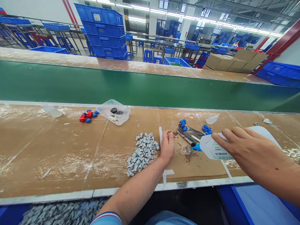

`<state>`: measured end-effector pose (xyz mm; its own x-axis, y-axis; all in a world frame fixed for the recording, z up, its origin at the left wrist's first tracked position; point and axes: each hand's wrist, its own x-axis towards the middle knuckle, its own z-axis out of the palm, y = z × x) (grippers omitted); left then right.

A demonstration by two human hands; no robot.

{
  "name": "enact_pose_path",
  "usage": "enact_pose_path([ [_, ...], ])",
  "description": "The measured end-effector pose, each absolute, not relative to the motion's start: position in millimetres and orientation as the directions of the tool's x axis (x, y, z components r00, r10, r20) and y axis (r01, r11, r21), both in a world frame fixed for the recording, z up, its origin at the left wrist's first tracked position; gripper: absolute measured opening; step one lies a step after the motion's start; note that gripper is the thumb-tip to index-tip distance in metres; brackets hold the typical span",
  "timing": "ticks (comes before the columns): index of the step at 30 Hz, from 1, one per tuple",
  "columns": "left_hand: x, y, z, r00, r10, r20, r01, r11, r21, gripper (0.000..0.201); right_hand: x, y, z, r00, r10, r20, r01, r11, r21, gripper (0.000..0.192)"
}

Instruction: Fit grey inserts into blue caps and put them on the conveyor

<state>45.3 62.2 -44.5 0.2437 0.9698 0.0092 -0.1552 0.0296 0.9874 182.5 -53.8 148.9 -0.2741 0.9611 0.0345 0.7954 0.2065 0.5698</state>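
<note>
My right hand [246, 147] is closed around a large white glue bottle [217, 149] with a printed label. The bottle lies tilted on its side, and its blue nozzle [197, 147] points left, at the rim of a small clear cup [185, 150]. My left hand [168, 144] rests on the cardboard left of the cup, its fingers curled together; whatever they hold, if anything, is hidden. Beside that hand lies a pile of small grey plastic parts [144, 151], some with teal marks. Behind the cup is a camouflage-patterned cloth [191, 134] with blue pieces [183, 124] on it.
A clear plastic tub [124, 118] holds black caps and swabs. Red and blue parts [86, 117] and a translucent bottle [52, 111] lie farther left. A green conveyor belt [140, 89] runs behind the cardboard-covered bench. Stacked blue crates [103, 32] stand beyond it.
</note>
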Motion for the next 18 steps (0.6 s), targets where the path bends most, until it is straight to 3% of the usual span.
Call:
enact_pose_path([
  [4, 46.4, 61.7, -45.5, 0.232, 0.973, 0.012, -0.163, 0.027, 0.986, 0.023, 179.3, -52.7, 151.7, -0.31, 0.95, 0.026, 0.747, 0.227, 0.626, 0.042],
  [12, 47.1, 62.2, -46.8, 0.234, 0.972, 0.001, -0.163, 0.038, 0.986, 0.024, 176.5, -51.4, 148.9, -0.229, 0.973, -0.028, 0.79, 0.203, 0.578, 0.041],
  [18, 46.3, 62.5, -46.3, 0.247, 0.969, -0.006, -0.149, 0.044, 0.988, 0.022, 172.4, -48.1, 147.6, -0.281, 0.96, -0.018, 0.77, 0.236, 0.593, 0.042],
])
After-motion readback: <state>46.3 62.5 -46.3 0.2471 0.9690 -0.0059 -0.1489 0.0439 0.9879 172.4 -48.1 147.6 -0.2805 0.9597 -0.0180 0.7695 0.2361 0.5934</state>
